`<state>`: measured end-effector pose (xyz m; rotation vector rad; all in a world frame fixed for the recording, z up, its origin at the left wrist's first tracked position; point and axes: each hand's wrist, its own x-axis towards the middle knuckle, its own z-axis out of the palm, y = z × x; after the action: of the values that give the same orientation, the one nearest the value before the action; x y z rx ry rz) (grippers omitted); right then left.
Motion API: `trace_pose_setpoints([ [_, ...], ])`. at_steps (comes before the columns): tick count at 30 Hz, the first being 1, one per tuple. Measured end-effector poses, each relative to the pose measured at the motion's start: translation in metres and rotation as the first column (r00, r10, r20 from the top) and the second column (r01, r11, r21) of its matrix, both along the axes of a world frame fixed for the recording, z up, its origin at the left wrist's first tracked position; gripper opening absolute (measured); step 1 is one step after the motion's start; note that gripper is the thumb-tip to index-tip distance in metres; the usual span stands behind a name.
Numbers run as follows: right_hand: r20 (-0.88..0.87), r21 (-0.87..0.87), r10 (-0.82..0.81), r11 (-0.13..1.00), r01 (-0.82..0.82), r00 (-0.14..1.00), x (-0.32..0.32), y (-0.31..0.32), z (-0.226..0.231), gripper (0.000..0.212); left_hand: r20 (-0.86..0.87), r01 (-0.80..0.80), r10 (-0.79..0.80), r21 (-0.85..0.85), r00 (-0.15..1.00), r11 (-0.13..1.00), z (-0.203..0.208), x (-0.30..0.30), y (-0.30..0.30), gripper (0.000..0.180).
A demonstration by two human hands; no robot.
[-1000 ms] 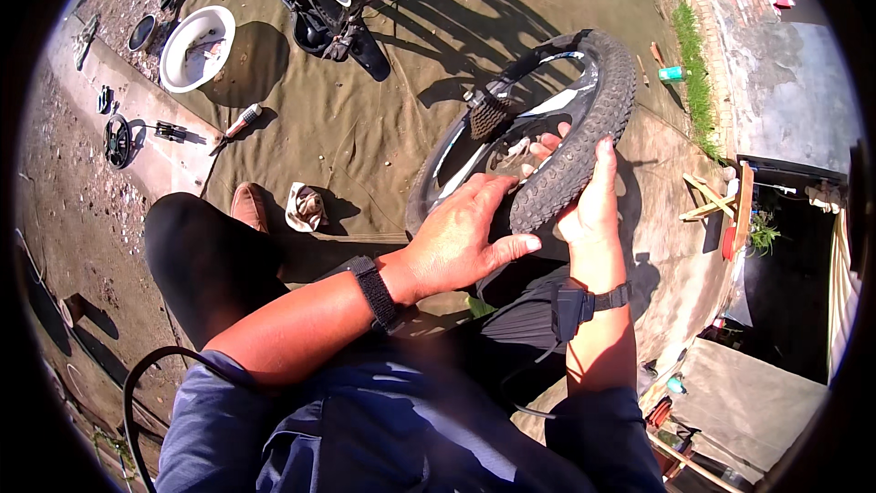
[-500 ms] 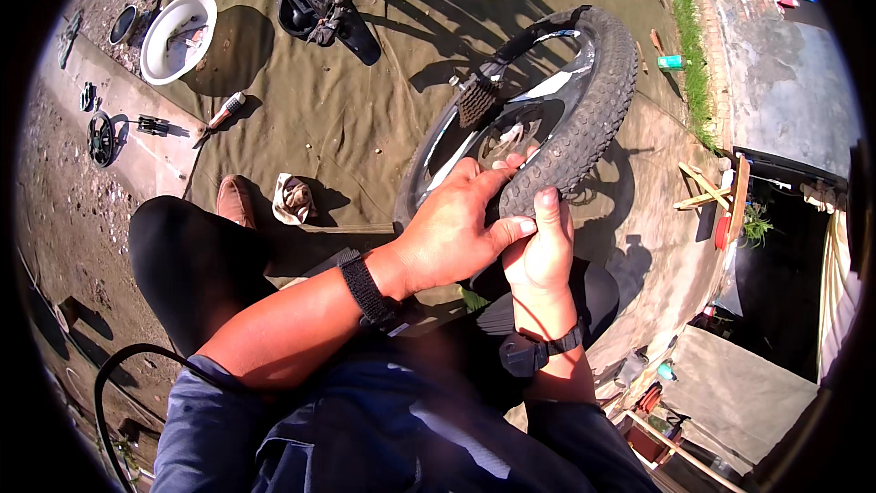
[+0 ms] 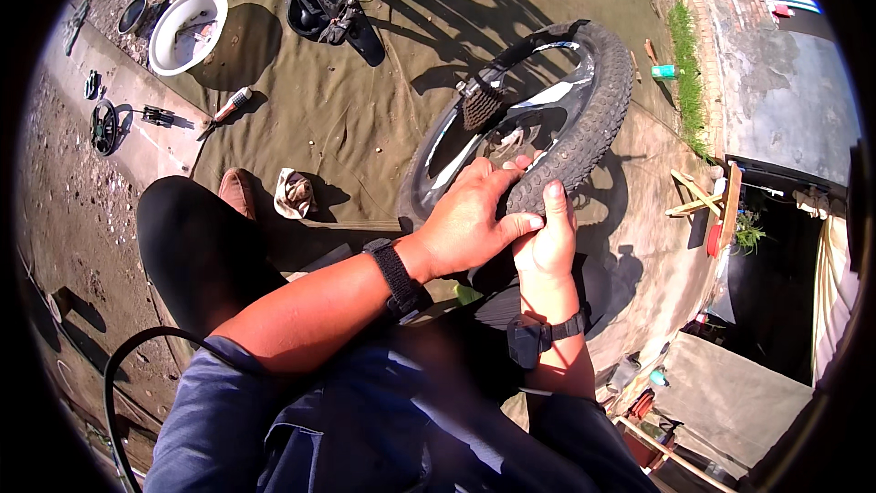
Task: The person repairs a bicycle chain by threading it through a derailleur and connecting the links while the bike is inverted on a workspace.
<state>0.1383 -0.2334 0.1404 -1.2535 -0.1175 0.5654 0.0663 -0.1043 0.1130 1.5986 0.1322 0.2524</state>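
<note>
A bicycle wheel [image 3: 566, 94] with black-and-white spokes stands tilted in front of me, its near edge by my knees. It carries a knobby black tyre [image 3: 602, 96] and a stack of sprockets [image 3: 482, 108] at the hub. My left hand [image 3: 464, 224] is wrapped over the near part of the tyre, fingers reaching to the rim's inner side. Right beside it, my right hand [image 3: 547, 246] grips the same stretch, thumb up along the tread and fingers hidden behind. The two thumbs nearly meet.
A bicycle frame part [image 3: 342, 0] stands beyond on the green tarp [image 3: 356, 119]. To the left lie a white basin [image 3: 155, 41], a screwdriver [image 3: 228, 110], a chainring [image 3: 103, 126] and a crumpled cloth [image 3: 294, 194]. Crossed wooden slats [image 3: 698, 194] are at the right.
The view has shifted slightly. The wheel's top sits a little lower, and both hands keep their grip on the tyre, with little other movement.
</note>
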Motion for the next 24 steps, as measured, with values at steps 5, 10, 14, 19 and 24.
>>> trace_pose_setpoints([
  [5, -0.053, -0.134, -0.071, 0.989, 0.064, 0.996, 0.01, -0.012, 0.016, 0.047, 0.002, -0.014, 0.014, -0.003, 1.0, 1.0, 0.003, -0.003, -0.009, 0.069],
  [10, 0.089, -0.33, -0.252, 0.905, 0.267, 0.964, 0.022, -0.008, 0.035, 0.047, -0.068, 0.081, -0.065, 0.253, 0.996, 0.964, -0.016, -0.042, -0.004, 0.067],
  [14, 0.289, -0.296, -0.432, 0.808, 0.509, 0.855, 0.056, -0.036, 0.007, 0.044, -0.253, 0.198, -0.123, 0.295, 0.96, 0.935, -0.026, -0.055, -0.001, 0.055],
  [19, 0.302, -0.388, -0.343, 0.808, 0.443, 0.89, 0.068, -0.038, 0.015, 0.083, -0.249, 0.182, -0.093, 0.364, 0.964, 0.913, -0.045, -0.053, 0.002, 0.038],
  [24, 0.276, -0.401, -0.4, 0.778, 0.483, 0.874, 0.071, -0.044, 0.018, 0.08, -0.369, 0.139, -0.02, 0.298, 0.929, 0.944, -0.065, -0.03, 0.009, 0.033],
])
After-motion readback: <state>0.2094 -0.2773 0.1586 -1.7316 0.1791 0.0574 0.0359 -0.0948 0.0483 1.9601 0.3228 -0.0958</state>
